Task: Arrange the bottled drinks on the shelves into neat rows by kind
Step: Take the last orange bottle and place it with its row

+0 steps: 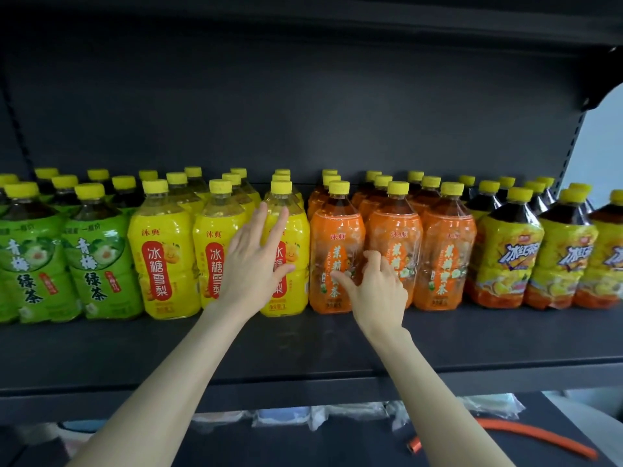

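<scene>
Yellow caps top every bottle on the dark shelf (337,348), where green-label bottles (94,257), yellow-label bottles (168,257), orange-label bottles (441,251) and iced-tea bottles (505,257) stand grouped from left to right. The person's left hand (256,261) lies flat, fingers straight and spread, against the front yellow bottle (298,230) of the 3rd column. The right hand (377,291) touches the neighbouring front orange bottle (333,230) with bent fingers; whether it grips, I cannot tell.

Both forearms are stretched from near to far, the left hand (254,264) is held flat with fingers straight and spread, and the right hand (376,294), just right of it, is held with fingers bent and thumb stretched leftward.
</scene>
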`<state>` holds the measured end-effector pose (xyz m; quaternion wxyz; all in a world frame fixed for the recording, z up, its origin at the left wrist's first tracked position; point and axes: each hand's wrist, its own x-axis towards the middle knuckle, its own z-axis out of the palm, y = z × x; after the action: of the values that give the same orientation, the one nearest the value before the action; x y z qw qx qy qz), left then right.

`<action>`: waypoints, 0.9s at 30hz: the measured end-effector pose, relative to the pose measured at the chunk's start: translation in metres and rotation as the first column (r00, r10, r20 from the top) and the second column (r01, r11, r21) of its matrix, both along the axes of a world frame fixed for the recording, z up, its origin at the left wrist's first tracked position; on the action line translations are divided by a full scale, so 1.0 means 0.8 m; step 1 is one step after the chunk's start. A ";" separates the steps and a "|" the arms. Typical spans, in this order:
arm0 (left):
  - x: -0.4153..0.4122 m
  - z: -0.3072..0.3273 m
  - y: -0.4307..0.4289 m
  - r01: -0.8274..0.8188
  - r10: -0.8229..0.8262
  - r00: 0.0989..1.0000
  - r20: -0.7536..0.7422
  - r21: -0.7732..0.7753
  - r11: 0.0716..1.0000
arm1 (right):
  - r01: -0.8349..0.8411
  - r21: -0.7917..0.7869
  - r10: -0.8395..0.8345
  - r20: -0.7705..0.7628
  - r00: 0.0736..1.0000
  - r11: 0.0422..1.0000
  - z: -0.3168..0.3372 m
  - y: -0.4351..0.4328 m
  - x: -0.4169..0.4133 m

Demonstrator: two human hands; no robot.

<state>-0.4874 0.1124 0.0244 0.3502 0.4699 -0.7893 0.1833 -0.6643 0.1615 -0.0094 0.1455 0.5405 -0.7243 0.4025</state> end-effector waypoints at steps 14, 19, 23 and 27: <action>0.006 -0.002 -0.003 -0.050 0.054 0.993 0.107 -0.041 0.998 | -0.049 -0.085 0.006 -0.450 0.893 0.995 0.030 -0.018 -0.001; 0.005 -0.005 -0.009 -0.060 0.069 0.992 0.106 -0.079 0.995 | -0.002 -0.082 -0.035 -0.453 0.891 0.997 0.033 -0.020 0.002; 0.005 -0.003 -0.006 -0.071 0.077 0.991 0.106 -0.059 0.996 | 0.025 -0.031 -0.036 -0.440 0.897 0.999 0.035 -0.019 0.006; 0.003 0.001 0.002 -0.084 0.084 0.990 0.112 -0.003 0.996 | 0.018 0.068 0.014 -0.444 0.896 0.998 0.044 -0.010 0.013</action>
<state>-0.4851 0.1137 0.0255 0.2969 0.4922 -0.7872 0.2232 -0.6542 0.1536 0.0255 0.2884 0.6220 -0.6864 0.2427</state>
